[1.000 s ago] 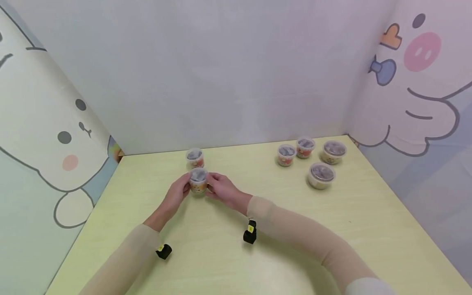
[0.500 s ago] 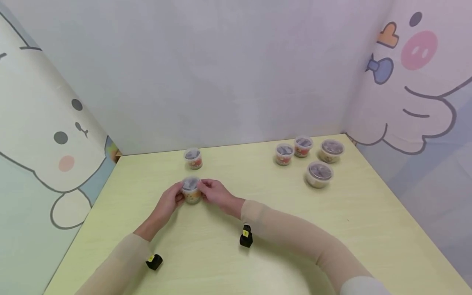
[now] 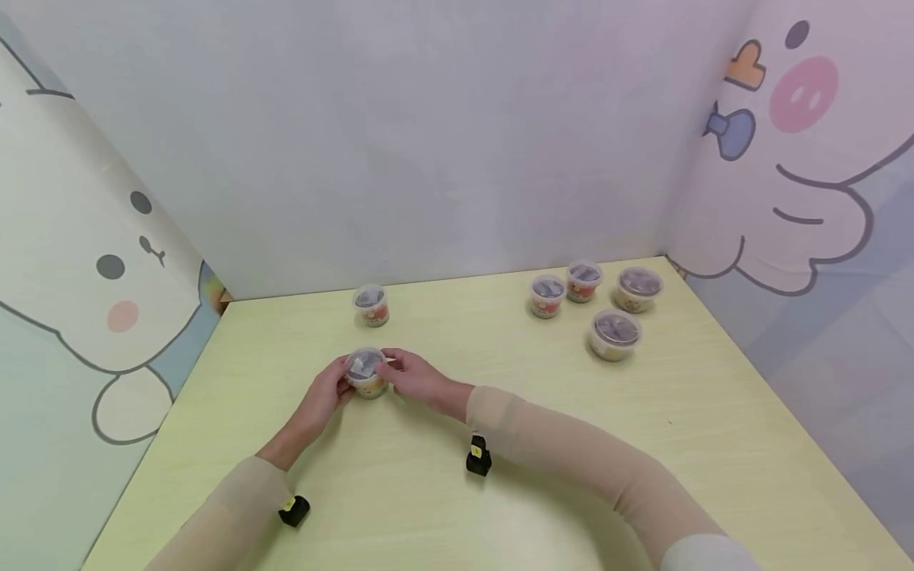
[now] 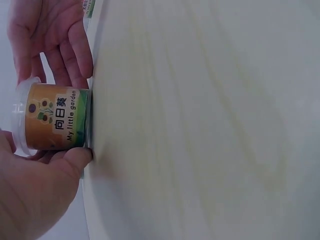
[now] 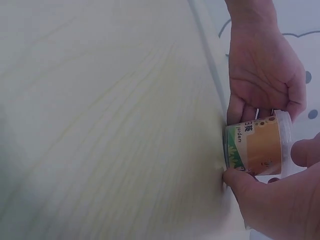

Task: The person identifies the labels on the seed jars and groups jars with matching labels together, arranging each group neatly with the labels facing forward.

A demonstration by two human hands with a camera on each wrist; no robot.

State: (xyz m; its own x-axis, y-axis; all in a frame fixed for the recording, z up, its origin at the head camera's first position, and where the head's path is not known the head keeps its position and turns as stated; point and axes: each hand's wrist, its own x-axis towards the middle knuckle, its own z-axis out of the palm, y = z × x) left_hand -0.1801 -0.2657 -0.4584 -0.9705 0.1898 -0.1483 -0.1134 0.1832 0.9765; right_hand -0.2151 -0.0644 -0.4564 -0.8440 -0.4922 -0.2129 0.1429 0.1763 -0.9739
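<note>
A small lidded plastic tub point(image 3: 367, 381) stands upright on the table between my two hands. Its orange label point(image 4: 45, 117) shows sunflowers and the words "My little garden". My left hand point(image 3: 321, 396) grips its left side, the thumb point(image 4: 77, 159) low near the base. From the other side my right hand point(image 3: 420, 379) holds it, with the thumb point(image 5: 304, 152) up at the clear lid point(image 5: 286, 142) and a fingertip down at the base. Behind it is another tub point(image 3: 373, 306) with a red label, apart from both hands.
At the back right of the pale wooden table point(image 3: 457, 333) stand two red-labelled tubs point(image 3: 547, 297) and two wider lidded tubs point(image 3: 614, 336). White cloth walls point(image 3: 457, 143) with cartoon animals enclose the table's back and sides.
Both hands have brought the sunflower tub toward me and slightly left, away from the red-labelled tub behind it. Over the last half second it has hardly moved; the right thumb has shifted on the lid.
</note>
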